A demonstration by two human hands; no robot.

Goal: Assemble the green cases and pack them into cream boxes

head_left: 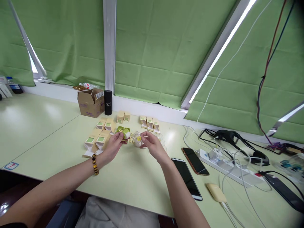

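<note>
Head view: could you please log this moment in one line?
left hand: holds green-white piece | right hand: holds clear-yellow piece | table: small boxes

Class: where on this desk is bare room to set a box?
Bare: tabletop left of the cardboard box; strip between left hand (green piece), right hand (clear piece) and near edge. Crowded: small cartons behind them; phones, cables at right.

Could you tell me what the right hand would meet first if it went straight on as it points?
Probably the green-and-white piece in the left hand, just past the clear piece the right hand holds; depth is unclear.
</note>
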